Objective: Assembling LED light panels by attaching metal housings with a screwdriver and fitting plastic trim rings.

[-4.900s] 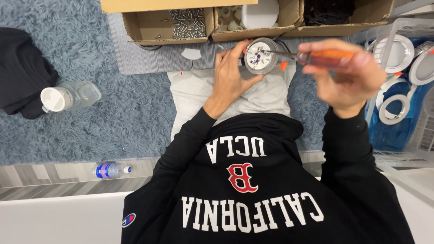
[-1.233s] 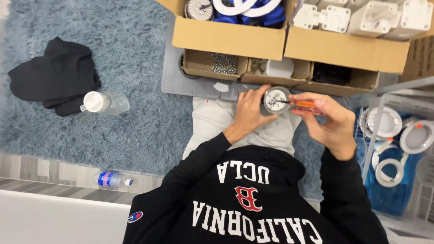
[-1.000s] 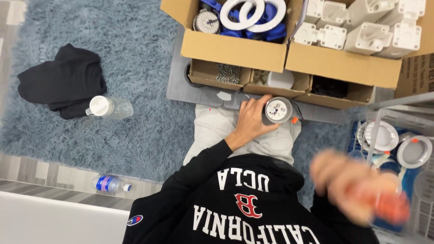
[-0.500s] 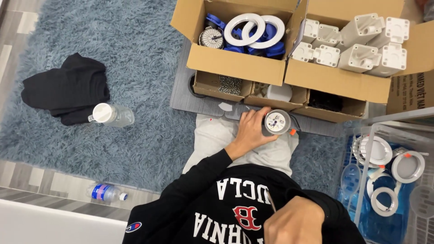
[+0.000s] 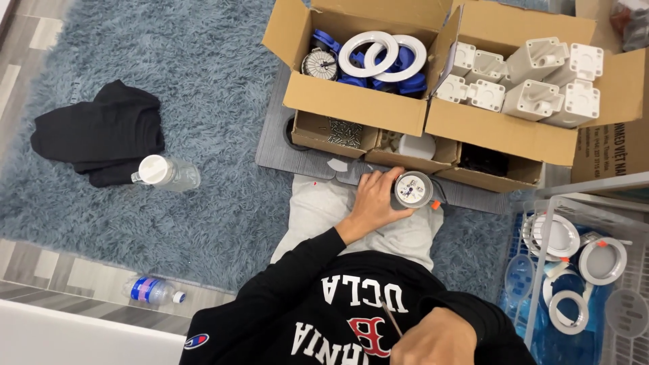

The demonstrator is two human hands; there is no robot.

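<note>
My left hand (image 5: pixel 372 199) is stretched out over my lap and grips a round metal lamp fitting (image 5: pixel 414 190) by its side, its pale face turned up. A small orange piece shows at the fitting's lower right edge. My right hand (image 5: pixel 433 341) is drawn back close to my chest at the bottom edge, with the fingers closed. A thin metal shaft (image 5: pixel 390 318), the screwdriver's, sticks out of it up and to the left over my black sweatshirt. Its handle is hidden in the fist.
Ahead stand a cardboard box (image 5: pixel 351 105) with white rings and blue parts, a second box (image 5: pixel 500 132) with white housings, and shallow trays (image 5: pixel 341 132) of screws. A clear bin (image 5: pixel 574 196) of round fittings is at right. Two bottles (image 5: pixel 165 172) (image 5: pixel 154 291) and a black garment (image 5: pixel 101 132) lie on the left.
My right hand has pulled the screwdriver off the fitting and swung down to my chest. The left hand still holds the fitting. My view has tilted up, so more of the boxes shows.
</note>
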